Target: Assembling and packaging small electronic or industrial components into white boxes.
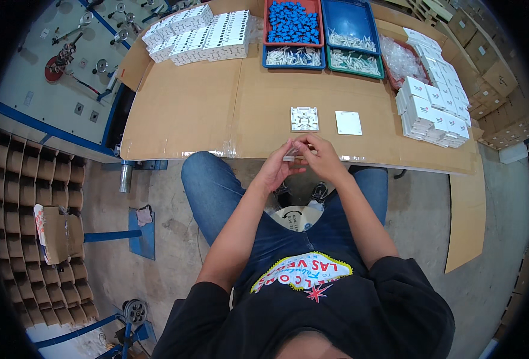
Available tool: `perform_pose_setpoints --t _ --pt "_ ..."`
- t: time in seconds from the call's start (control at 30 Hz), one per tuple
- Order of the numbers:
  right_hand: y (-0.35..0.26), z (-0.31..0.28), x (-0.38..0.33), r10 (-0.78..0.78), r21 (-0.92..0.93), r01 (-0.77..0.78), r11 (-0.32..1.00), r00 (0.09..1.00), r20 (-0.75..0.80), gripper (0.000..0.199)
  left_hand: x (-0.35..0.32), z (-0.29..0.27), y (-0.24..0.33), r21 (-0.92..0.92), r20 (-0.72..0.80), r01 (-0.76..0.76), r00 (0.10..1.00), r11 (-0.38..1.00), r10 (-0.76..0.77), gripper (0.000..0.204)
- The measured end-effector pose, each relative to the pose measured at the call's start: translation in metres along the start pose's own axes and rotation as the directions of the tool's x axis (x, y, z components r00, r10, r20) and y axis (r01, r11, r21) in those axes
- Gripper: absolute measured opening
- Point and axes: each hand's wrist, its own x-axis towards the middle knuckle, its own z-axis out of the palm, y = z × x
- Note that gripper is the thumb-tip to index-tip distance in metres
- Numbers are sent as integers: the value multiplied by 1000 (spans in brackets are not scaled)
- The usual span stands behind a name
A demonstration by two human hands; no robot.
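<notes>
Just off the table's near edge, my two hands are close together over my lap. My left hand [275,169] has its fingers curled, palm partly up, round a small whitish piece [289,158]. From the right, my right hand [320,157] reaches in with bent fingers pinched at the same piece. Fingers cover much of it, so its exact kind is hidden. Beyond the hands, a square white frame [304,127] with a patterned inside lies on the table. To its right rests a plain flat white square plate [348,123].
Cardboard covers the table [186,113]. At the back stand a red tray [292,43] of blue parts and blue and green trays [356,73] with small white parts. White units are stacked at back left [216,45] and right [426,116], beside a bin of clear bags [402,63].
</notes>
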Motion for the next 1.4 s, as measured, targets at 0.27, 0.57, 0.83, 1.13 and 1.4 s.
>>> perform_pose_setpoints --t 0.27,0.57,0.83,1.13,1.4 --pt "-13 -34 -11 117 -113 -87 990 949 291 16 -9 3 -2 364 -99 48 995 930 -12 61" --pt "-15 -27 -16 168 -64 -160 985 977 129 15 -2 -2 -12 538 -110 -292 906 791 409 21" --pt "8 -14 -15 143 187 -143 972 990 10 22 -3 4 -12 479 -145 -342 877 808 458 18" --pt "28 6 -15 297 457 -232 859 952 -75 16 0 10 -8 349 -237 -345 867 871 438 16" --pt "38 6 -14 326 502 -236 832 940 -98 12 5 8 -7 361 -282 -316 860 878 425 19"
